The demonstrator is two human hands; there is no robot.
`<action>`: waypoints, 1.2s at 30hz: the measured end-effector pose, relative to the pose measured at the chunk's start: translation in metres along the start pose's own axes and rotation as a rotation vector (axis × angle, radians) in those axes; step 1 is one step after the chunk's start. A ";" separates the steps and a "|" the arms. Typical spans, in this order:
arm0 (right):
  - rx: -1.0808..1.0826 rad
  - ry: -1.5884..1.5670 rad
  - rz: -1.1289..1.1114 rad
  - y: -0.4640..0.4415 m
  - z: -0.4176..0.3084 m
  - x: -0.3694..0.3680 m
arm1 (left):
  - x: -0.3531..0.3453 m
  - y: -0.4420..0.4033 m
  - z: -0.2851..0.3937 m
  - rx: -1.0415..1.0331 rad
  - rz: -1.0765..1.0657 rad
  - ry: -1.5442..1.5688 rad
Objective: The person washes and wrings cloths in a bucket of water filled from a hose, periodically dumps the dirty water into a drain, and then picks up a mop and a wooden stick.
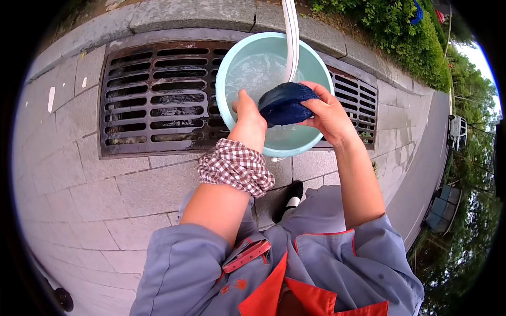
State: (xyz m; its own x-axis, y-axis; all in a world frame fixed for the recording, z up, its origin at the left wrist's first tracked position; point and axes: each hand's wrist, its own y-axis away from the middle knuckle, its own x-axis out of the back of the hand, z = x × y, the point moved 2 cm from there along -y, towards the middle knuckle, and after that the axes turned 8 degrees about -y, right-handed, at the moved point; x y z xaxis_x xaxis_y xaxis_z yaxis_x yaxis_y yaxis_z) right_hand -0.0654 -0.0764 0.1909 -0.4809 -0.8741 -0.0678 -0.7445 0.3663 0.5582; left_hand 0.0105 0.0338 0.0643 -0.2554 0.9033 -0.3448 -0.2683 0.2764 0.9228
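Note:
A wet, dark blue, rounded thing (287,104), with a fibrous, cloth-like surface, is held over a pale green basin (222,84). My right hand (329,113) grips its right end, thumb and fingers pinched on the edge. Against its left end is my left hand (250,113), thumb raised; the other fingers are mostly hidden behind the thing. Water with ripples and foam shows in the basin. A white striped hose (291,37) comes down into the basin from above, its lower end hidden behind the blue thing.
Under and beside the basin lies a metal drain grate (153,100) with long slots. Behind it runs a stone kerb (195,16), with green bushes (385,37) at right. My shoe (289,200) stands on grey paving. A road and a white vehicle (457,131) are farther right.

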 end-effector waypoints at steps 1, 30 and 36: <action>0.019 -0.139 -0.021 0.017 -0.008 0.002 | -0.002 0.007 0.002 0.037 -0.025 0.006; 0.174 0.586 0.370 -0.077 0.047 -0.018 | -0.016 0.008 0.007 -0.319 -0.187 -0.255; 0.368 1.185 0.185 -0.063 0.102 -0.024 | -0.010 0.020 0.045 -0.707 -0.082 -0.474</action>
State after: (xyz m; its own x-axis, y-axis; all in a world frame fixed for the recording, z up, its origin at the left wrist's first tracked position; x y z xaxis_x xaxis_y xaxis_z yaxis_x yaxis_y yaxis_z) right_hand -0.0543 -0.0457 0.0733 -0.0227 -0.4792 0.8774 -0.8869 0.4146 0.2036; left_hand 0.0495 0.0456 0.0942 0.1639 0.9747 -0.1522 -0.8255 0.2200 0.5197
